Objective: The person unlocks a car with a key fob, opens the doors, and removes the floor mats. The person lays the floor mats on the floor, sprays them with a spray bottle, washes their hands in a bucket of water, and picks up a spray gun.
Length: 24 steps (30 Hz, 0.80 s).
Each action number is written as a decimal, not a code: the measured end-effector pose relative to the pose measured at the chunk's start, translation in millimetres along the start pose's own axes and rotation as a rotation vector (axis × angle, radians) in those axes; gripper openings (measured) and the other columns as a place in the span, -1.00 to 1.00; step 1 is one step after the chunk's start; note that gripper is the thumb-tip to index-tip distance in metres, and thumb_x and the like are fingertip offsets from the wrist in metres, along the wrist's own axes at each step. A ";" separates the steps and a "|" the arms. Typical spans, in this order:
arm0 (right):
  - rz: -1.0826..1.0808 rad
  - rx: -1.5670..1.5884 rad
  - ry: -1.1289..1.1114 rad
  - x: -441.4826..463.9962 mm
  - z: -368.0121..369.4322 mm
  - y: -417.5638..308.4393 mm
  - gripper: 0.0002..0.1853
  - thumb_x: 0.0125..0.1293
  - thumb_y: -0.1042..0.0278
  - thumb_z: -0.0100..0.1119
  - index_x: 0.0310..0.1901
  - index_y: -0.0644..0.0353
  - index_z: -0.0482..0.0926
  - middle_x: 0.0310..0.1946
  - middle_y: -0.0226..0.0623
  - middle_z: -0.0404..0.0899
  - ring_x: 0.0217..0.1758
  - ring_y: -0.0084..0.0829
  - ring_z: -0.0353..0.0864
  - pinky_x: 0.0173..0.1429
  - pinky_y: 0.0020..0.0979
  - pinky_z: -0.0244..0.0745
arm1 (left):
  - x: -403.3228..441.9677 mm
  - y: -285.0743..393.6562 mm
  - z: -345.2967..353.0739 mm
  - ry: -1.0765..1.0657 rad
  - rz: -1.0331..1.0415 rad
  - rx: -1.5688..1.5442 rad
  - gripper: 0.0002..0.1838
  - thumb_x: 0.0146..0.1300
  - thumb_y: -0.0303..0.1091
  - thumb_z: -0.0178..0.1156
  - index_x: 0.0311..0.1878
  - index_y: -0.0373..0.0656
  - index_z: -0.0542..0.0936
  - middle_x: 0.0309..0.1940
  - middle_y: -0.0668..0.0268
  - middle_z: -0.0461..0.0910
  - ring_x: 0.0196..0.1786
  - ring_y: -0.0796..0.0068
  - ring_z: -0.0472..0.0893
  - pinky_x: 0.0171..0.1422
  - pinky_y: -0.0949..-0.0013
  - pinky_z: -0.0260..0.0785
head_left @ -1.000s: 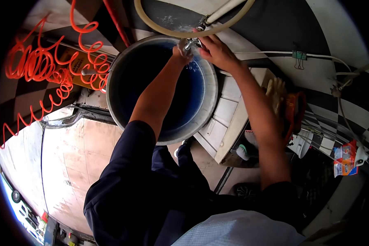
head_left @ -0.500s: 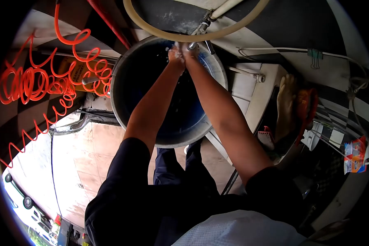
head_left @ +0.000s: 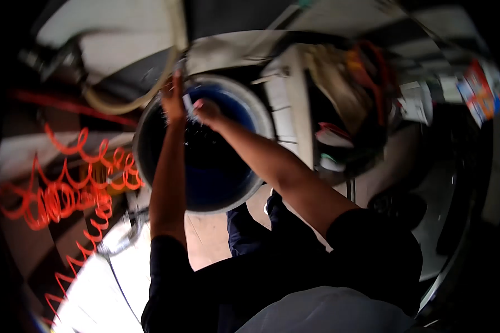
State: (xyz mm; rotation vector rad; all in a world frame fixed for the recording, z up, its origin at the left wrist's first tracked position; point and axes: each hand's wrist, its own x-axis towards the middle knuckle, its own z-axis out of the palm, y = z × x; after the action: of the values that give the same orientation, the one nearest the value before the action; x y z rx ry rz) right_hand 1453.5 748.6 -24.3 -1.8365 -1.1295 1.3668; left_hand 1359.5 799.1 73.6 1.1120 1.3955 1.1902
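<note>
A round basin (head_left: 264, 111) with a grey rim and dark blue inside stands in front of me. Water (head_left: 188, 105) falls in a pale stream over its far side. My left hand (head_left: 174, 101) is left of the stream, fingers stretched up close to the metal tap (head_left: 182, 62); blur hides whether they touch it. On the stream's other side, my right hand (head_left: 206, 112) is wet, with fingers curled in and nothing visible in them. The two hands are apart.
Coiled red air hose (head_left: 66, 197) hangs at the left. A beige hose (head_left: 144, 97) loops beside the tap. To the right are a white ledge (head_left: 299, 100), beige gloves (head_left: 339, 83) and a red-and-blue packet (head_left: 479, 91). Tiled floor (head_left: 203, 238) shows below.
My view has swung right, so the basin sits further left. My hands, together under the tap before, have separated; the left has risen toward the tap and the right has curled.
</note>
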 end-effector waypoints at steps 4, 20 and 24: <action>0.003 0.006 -0.115 -84.7 -68.0 -16.6 -0.78 0.05 0.39 0.17 -0.23 0.20 0.54 -0.44 -0.29 0.54 -0.36 -0.44 0.56 -0.44 -0.42 0.50 | 23.0 -13.5 4.6 -0.116 0.177 0.711 -0.22 -0.14 0.33 0.21 -0.28 -0.36 0.46 -0.29 -0.11 0.50 -0.24 -0.07 0.49 -0.11 0.06 0.31; -0.441 0.819 0.641 -736.6 -551.8 254.4 -0.45 0.26 0.12 0.06 0.22 0.18 0.24 0.07 -0.18 0.41 0.02 -0.34 0.46 0.10 -0.31 0.36 | -123.4 10.9 -50.4 -0.128 0.281 1.307 -0.64 0.13 -0.17 0.05 -0.16 -0.27 0.53 -0.12 0.05 0.53 -0.07 0.04 0.51 -0.01 0.13 0.37; 0.505 0.397 1.088 -809.7 -495.2 603.1 -0.35 0.05 0.06 0.24 0.18 0.07 0.30 0.11 -0.12 0.37 0.02 -0.24 0.45 0.07 -0.17 0.38 | -328.8 -69.1 12.7 -0.425 -0.049 1.146 -0.67 0.14 -0.14 0.06 -0.18 -0.22 0.52 -0.20 0.13 0.52 -0.15 0.14 0.50 -0.09 0.18 0.37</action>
State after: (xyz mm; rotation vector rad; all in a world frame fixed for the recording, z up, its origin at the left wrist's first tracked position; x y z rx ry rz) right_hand 2002.7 -232.5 -2.9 -2.1264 0.1562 0.5188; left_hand 1410.6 468.7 37.8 1.9226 1.7377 -0.0276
